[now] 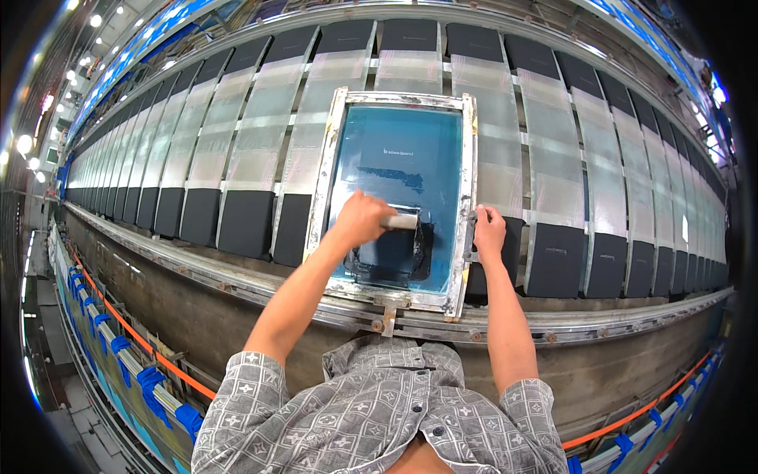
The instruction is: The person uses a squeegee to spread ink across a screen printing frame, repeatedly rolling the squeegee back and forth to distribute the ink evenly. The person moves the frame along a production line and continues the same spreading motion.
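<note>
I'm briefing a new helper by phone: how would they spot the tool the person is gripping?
Find the long table lined with dark panels, then the metal-framed blue screen lying on it. Inside the frame's near end, the left hand grips a squeegee: a pale bar in black ink, the only loose tool there.

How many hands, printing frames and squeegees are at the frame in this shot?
Bare hands: 2, left hand and right hand
Metal-edged blue screen-printing frame: 1
Pale-handled squeegee: 1
Total: 4
</note>
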Demonstrator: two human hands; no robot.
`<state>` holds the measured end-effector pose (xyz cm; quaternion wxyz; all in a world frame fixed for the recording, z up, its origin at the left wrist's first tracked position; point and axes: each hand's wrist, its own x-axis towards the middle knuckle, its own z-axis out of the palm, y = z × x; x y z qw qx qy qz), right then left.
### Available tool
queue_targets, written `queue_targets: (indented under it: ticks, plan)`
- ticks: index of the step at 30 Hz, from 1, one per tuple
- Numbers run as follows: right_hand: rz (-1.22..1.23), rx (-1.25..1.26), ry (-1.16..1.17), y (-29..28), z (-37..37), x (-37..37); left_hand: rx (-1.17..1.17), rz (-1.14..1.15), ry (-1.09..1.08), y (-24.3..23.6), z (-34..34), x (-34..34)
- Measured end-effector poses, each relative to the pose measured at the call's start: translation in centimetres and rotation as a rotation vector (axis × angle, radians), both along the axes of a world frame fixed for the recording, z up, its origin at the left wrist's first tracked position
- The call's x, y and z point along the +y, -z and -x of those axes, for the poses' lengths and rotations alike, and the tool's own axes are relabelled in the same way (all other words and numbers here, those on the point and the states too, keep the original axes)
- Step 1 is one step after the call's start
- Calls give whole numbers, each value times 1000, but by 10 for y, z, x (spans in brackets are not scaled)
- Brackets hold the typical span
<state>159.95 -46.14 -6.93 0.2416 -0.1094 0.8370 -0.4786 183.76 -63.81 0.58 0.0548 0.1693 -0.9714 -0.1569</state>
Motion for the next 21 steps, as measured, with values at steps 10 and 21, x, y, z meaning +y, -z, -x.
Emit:
queue_targets:
  ticks: [10, 21]
  plan:
    - [89, 113, 3, -48, -53, -45, 65, 126, -99, -15, -129, 63]
    - [87, 144, -12, -28, -163, -112, -95, -61, -66, -26, -209, -39]
